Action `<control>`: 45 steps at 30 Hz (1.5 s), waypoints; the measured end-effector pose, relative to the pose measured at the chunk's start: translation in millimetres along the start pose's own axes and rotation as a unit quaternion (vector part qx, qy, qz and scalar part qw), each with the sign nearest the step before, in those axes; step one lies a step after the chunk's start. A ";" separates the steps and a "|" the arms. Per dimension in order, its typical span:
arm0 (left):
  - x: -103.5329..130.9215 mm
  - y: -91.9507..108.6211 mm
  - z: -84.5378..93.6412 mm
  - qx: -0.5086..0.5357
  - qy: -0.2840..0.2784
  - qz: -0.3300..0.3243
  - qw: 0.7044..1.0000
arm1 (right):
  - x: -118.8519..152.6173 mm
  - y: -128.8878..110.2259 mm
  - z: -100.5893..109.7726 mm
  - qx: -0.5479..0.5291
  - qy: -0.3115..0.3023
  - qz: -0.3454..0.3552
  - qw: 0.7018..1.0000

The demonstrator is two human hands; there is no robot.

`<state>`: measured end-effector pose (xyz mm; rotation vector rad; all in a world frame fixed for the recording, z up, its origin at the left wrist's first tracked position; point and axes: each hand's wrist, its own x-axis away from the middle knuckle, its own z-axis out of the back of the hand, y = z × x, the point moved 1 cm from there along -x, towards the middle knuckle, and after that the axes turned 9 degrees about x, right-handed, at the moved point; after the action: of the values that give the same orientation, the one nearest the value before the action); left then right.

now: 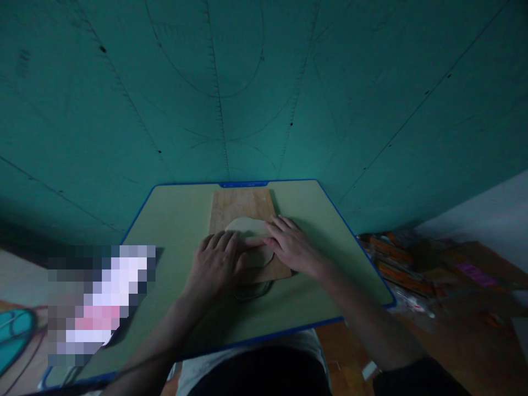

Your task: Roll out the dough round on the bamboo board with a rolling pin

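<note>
A flattened pale sheet of dough lies on a wooden board. Across the dough runs a thin rolling pin, of which only the short middle stretch shows. My left hand is curled over the pin's left end, knuckles up. On its right end rests my right hand, fingers fairly straight and pressed together, the thumb close to the pin. Both ends of the pin are hidden under my hands.
The board sits on a pale tabletop with a blue rim. A dark rounded thing shows below the board's near edge. At left stands a blurred-out lit screen. A green marked wall rises behind; boxes lie at right.
</note>
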<state>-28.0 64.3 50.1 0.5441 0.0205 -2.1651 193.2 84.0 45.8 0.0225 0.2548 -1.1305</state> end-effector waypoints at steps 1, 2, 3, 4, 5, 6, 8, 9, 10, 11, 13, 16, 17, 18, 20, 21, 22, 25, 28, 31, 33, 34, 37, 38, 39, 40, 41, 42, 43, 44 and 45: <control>6.7 3.7 0.5 -0.004 0.001 -0.001 1.000 | 8.0 -1.3 1.0 -0.005 -0.004 0.004 1.000; 14.0 7.3 0.9 -0.011 0.003 -0.003 1.000 | 16.2 -2.9 2.0 -0.010 -0.007 0.008 1.000; 21.7 10.7 1.0 -0.020 0.005 -0.009 1.000 | 24.2 -4.8 2.8 -0.013 -0.008 0.012 1.000; 29.6 13.7 0.8 -0.030 0.009 -0.018 0.999 | 32.2 -6.9 3.4 -0.014 -0.009 0.015 1.000; 37.6 16.4 0.3 -0.039 0.012 -0.031 0.999 | 40.0 -9.2 3.9 -0.014 -0.008 0.016 1.000; 45.5 18.5 -0.5 -0.049 0.017 -0.046 0.998 | 47.5 -11.5 4.3 -0.013 -0.007 0.015 1.000; 60.0 21.2 -1.8 -0.062 0.018 -0.075 0.995 | 61.6 -15.8 4.7 -0.013 -0.003 0.014 1.000; 66.1 21.9 -1.9 -0.062 0.013 -0.087 0.994 | 67.9 -17.7 4.8 -0.015 0.001 0.015 1.000; 71.0 22.0 -1.4 -0.058 0.005 -0.094 0.994 | 73.3 -19.1 4.8 -0.018 0.005 0.016 1.000; 74.2 21.7 -0.2 -0.050 -0.003 -0.098 0.994 | 77.3 -20.1 4.6 -0.020 0.008 0.018 1.000; 74.9 19.9 3.7 -0.030 -0.014 -0.098 0.995 | 80.1 -20.4 3.5 -0.023 0.015 0.018 0.999; 62.6 15.0 8.8 -0.010 -0.006 -0.064 0.998 | 69.0 -16.9 -0.5 -0.026 0.017 0.008 0.999; 56.5 13.3 8.9 -0.012 -0.004 -0.045 0.999 | 62.6 -15.0 -2.1 -0.029 0.016 0.006 0.999; 50.5 11.6 8.1 -0.018 0.000 -0.021 1.000 | 56.1 -13.2 -3.6 -0.032 0.016 0.004 0.999; 41.5 9.0 4.5 -0.039 0.009 0.022 0.999 | 46.5 -10.3 -5.7 -0.033 0.018 0.004 0.999; 39.6 8.2 2.4 -0.046 0.012 0.035 0.998 | 44.8 -9.7 -6.0 -0.031 0.019 0.005 0.999; 39.8 7.5 0.4 -0.051 0.014 0.039 0.998 | 45.6 -10.0 -5.9 -0.027 0.020 0.006 0.999; 52.4 7.1 -1.0 -0.056 0.019 0.012 0.998 | 61.8 -16.3 -2.8 -0.014 0.011 0.010 1.000; 74.0 10.2 5.6 -0.048 0.018 -0.031 0.998 | 86.8 -28.2 3.9 -0.002 0.007 0.010 1.000; 87.4 16.6 13.9 -0.033 0.015 -0.035 0.999 | 105.5 -38.7 10.6 0.006 0.010 0.003 1.000; 86.1 19.4 15.8 -0.031 0.018 -0.007 0.999 | 109.5 -41.2 12.6 0.007 0.008 0.000 1.000; 82.3 19.5 15.2 -0.032 0.022 0.007 0.999 | 108.5 -40.7 12.6 0.007 0.007 0.002 1.000; 62.3 14.4 9.2 -0.039 0.032 0.016 0.999 | 93.3 -32.8 9.0 -0.002 0.009 0.003 1.000; 54.5 11.4 6.9 -0.040 0.029 0.016 0.999 | 85.5 -28.8 6.8 -0.009 0.008 0.003 1.000; 47.2 8.3 5.0 -0.039 0.023 0.018 0.999 | 77.6 -24.9 4.5 -0.017 0.008 0.002 1.000; 40.9 5.5 3.8 -0.035 0.012 0.022 0.999 | 70.3 -21.4 2.1 -0.024 0.009 -0.001 1.000; 36.2 3.4 3.2 -0.029 0.002 0.027 0.999 | 64.5 -18.6 -0.2 -0.030 0.011 -0.005 0.999; 33.4 2.0 3.2 -0.022 -0.006 0.032 0.999 | 60.9 -16.9 -2.2 -0.033 0.015 -0.009 0.999; 32.7 1.6 3.8 -0.016 -0.012 0.036 0.999 | 59.9 -16.5 -3.9 -0.034 0.019 -0.012 0.999; 34.2 1.9 4.6 -0.012 -0.013 0.036 0.999 | 61.7 -17.4 -5.0 -0.033 0.024 -0.012 0.999; 37.6 3.0 5.5 -0.011 -0.010 0.033 0.999 | 65.9 -19.4 -5.6 -0.032 0.027 -0.010 0.999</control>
<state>-47.3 32.6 41.1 0.5048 0.0146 -2.1035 201.1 17.8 28.5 -0.0063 0.3406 -1.1430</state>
